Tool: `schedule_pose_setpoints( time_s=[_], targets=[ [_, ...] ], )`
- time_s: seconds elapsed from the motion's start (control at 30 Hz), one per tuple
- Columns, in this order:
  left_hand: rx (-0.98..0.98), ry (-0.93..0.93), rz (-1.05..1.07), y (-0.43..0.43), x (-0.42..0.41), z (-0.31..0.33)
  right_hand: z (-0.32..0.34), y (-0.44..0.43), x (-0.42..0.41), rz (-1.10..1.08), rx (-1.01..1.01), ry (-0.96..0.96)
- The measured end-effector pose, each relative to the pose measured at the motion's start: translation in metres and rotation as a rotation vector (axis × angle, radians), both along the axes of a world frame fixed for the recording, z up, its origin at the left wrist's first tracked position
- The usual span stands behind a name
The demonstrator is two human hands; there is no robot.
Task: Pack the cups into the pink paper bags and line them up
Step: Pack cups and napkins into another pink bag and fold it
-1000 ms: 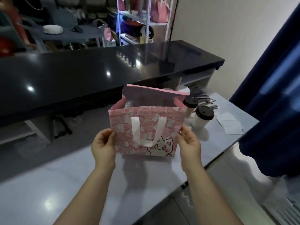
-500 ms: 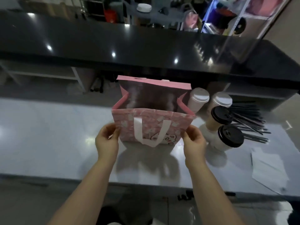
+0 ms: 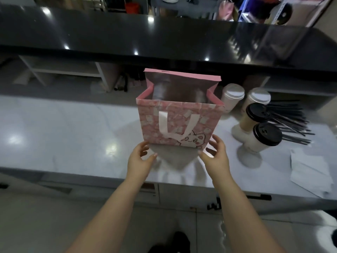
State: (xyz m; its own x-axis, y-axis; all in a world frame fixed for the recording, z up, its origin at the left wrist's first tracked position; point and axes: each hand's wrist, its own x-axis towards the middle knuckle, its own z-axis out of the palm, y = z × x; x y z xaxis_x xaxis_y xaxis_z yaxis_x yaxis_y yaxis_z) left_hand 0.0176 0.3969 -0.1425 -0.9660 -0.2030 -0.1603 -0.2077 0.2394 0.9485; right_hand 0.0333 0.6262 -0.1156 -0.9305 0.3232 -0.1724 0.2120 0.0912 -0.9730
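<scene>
Both sets of fingers spread, gripping nothing; left hand (image 3: 140, 158), right hand (image 3: 218, 155) flank boxy pink paper bag (image 3: 178, 123).

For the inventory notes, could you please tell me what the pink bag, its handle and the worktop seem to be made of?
Pink bag: matte printed paper, by its crisp folded edges. Handle: flat pale ribbon, probably fabric, hanging limp. Worktop: polished pale stone or a look-alike, mirroring the lights.
</scene>
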Motion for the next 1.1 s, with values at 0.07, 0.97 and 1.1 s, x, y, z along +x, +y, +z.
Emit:
schedule_pose_setpoints(
  time_s=[0.07,0.97,1.1],
  targets=[
    [-0.053,0.016,-0.088,0.004,0.01,-0.003,-0.001,-0.002,0.013,0.064,0.069,-0.01],
    [-0.905,0.335,-0.597,0.285,-0.046,0.05,0.027,0.223,-0.019,-0.008,0.825,-0.02],
    [-0.936,0.365,-0.509,0.297,-0.066,0.066,0.019,0.22,-0.055,0.047,0.886,-0.122]
  ],
)
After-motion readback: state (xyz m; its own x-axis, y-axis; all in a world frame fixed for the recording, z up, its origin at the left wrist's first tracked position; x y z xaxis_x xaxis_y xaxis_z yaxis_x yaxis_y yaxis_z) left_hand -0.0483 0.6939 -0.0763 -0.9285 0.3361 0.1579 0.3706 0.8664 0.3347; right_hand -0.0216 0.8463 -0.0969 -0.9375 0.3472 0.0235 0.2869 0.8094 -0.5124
